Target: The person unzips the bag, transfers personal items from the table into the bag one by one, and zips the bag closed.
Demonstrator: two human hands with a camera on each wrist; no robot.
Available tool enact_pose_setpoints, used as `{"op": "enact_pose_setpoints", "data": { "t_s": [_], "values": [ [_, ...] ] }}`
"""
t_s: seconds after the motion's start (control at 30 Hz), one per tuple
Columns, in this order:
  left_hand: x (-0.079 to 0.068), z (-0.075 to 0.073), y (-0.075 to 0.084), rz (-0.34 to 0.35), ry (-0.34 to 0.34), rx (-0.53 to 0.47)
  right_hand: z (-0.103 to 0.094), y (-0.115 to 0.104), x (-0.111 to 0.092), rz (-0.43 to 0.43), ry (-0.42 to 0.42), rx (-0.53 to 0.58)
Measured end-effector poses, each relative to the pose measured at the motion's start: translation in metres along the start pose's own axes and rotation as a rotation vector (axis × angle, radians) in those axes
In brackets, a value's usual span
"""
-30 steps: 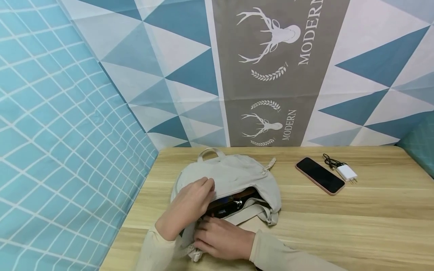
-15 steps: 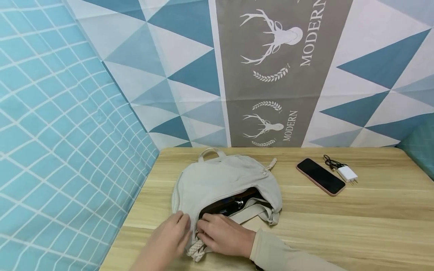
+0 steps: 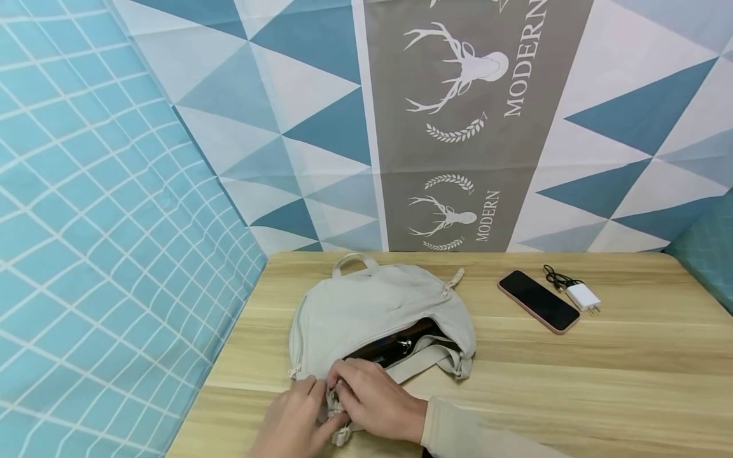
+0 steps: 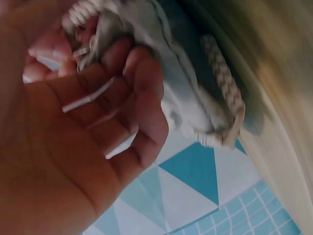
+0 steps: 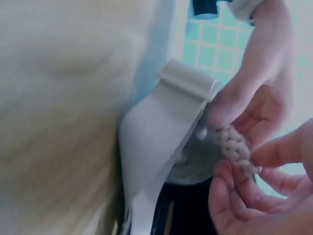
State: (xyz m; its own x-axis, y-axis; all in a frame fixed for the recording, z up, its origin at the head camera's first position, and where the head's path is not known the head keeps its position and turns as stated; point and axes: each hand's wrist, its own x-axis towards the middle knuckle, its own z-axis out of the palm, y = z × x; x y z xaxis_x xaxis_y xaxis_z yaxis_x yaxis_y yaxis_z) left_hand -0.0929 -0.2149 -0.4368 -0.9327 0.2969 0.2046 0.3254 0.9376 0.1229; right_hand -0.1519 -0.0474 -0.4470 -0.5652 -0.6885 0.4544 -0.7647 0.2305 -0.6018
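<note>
item one: we list a pale beige, rounded canvas backpack [image 3: 366, 299], lying on a light wood-grain desk [image 3: 544, 381] toward its left edge. its loop handle [image 3: 355, 259] points to the desk's far edge; its zipped mouth gapes toward the near edge, showing a dark interior with a small silver metal piece [image 3: 405, 345]. a flat beige webbing strap [image 3: 415, 367] trails beside the mouth.

item two: the right hand [image 3: 378, 401], in a cream sleeve [image 3: 458, 426], at the backpack's near left corner. we see its thumb and fingers pinching a beige braided cord pull [image 5: 234, 149].

item three: the left hand [image 3: 298, 413], just beside the right, its fingers bent and gripping the backpack at that same corner, the thumb close to the braid.

item four: we note a black-screened smartphone in a pink case [image 3: 539, 301], lying aslant near the desk's far edge, right of the backpack and well apart from it.

item five: a white two-prong charger block [image 3: 583, 296] and a coiled black cable [image 3: 558, 278], just beside the phone, toward the far right corner.

item six: behind the desk, we record a blue-and-white triangle-patterned cloth [image 3: 321, 95] with a grey-brown deer-head panel [image 3: 446, 143].
</note>
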Motion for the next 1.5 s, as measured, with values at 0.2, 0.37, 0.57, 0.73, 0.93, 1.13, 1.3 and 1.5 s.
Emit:
{"op": "enact_pose_setpoints", "data": {
  "t_s": [0.2, 0.37, 0.57, 0.73, 0.93, 1.13, 1.3, 1.5],
  "values": [
    [0.0, 0.0, 0.01, -0.071, -0.032, 0.036, 0.0, 0.0, -0.002, 0.213, -0.031, 0.287],
    [-0.001, 0.006, 0.013, -0.095, -0.004, 0.06, -0.002, -0.001, -0.002, 0.259, -0.09, 0.377],
    [-0.005, 0.009, 0.012, -0.124, -0.015, 0.017, -0.01, -0.006, 0.001, 0.249, -0.146, 0.431],
    [-0.005, 0.012, 0.012, -0.088, 0.105, 0.058, -0.014, -0.011, 0.004, 0.246, -0.084, 0.373],
    [-0.005, 0.015, 0.013, -0.066, 0.226, 0.074, -0.022, -0.011, 0.002, 0.286, -0.096, 0.377],
    [-0.007, 0.018, 0.01, -0.079, 0.269, 0.083, -0.036, -0.006, 0.0, 0.263, -0.093, 0.153],
    [-0.007, 0.018, 0.009, -0.075, 0.208, 0.085, -0.039, -0.003, -0.004, 0.126, -0.034, -0.115],
    [-0.01, 0.015, 0.009, -0.069, 0.122, 0.088, -0.038, 0.001, -0.009, 0.032, 0.046, -0.275]
  ]
}}
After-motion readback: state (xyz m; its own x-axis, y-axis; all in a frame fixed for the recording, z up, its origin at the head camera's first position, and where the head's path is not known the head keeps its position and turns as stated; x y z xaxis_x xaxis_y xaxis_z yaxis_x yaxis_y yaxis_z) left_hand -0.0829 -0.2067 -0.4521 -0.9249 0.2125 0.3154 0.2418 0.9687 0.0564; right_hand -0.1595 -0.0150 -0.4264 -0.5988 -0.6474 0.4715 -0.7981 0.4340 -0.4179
